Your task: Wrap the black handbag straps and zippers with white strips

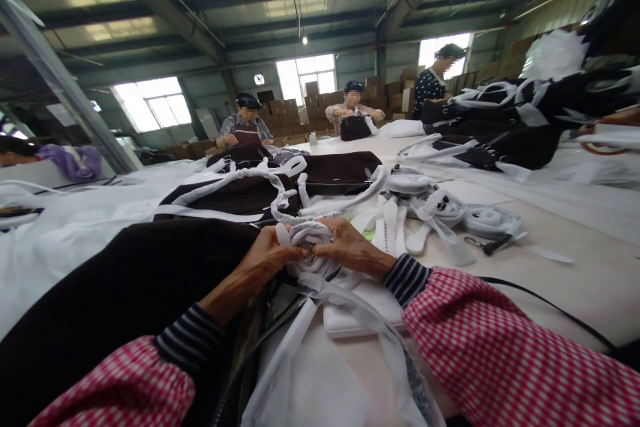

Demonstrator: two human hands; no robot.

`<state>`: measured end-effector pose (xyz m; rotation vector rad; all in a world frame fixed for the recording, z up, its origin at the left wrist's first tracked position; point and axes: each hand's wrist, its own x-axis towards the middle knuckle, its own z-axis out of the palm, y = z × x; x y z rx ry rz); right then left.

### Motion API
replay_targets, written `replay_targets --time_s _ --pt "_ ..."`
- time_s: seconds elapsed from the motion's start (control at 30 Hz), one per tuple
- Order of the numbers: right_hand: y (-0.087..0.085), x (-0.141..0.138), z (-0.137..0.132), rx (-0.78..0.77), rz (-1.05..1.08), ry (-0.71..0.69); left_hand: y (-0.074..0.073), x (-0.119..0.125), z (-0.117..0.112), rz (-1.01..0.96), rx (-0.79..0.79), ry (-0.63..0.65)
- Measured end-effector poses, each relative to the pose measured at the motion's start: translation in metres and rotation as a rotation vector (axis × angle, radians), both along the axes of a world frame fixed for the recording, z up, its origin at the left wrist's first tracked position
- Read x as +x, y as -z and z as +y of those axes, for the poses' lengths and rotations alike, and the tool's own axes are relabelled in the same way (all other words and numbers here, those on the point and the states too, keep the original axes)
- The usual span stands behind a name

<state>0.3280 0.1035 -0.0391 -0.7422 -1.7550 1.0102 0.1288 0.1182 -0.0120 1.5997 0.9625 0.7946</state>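
Between my two hands is a coiled strap (311, 235) in white wrapping. My left hand (273, 250) grips its left side, thumb pressed in near the middle. My right hand (350, 247) closes on its right side, its thumb almost meeting the other. Loose white wrapping (345, 300) trails down from the coil towards me. Under my left arm lies a large black bag (150, 280), with a zip (265, 340) along its edge. A flat white box-like object (337, 321) sits on the table just below my right hand.
Dark bags with white-wrapped handles (235, 193) lie just beyond my hands. Several wrapped strap coils (490, 220) and a black strap with a metal clip (493, 245) are at right. More black bags (500, 127) are heaped behind them. Three co-workers (353, 110) are across the table.
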Motion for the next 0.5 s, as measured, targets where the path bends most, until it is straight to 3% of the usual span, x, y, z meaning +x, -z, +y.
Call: replay_targets --time_s 0.23,0.5 --pt "-0.001 -0.002 -0.001 -0.04 0.039 -0.005 -0.014 -0.002 -0.004 0.091 -0.015 0.081" --pt "0.002 -0.001 0.002 -0.06 0.038 0.053 -0.013 0.002 -0.009 0.062 -0.004 0.057"
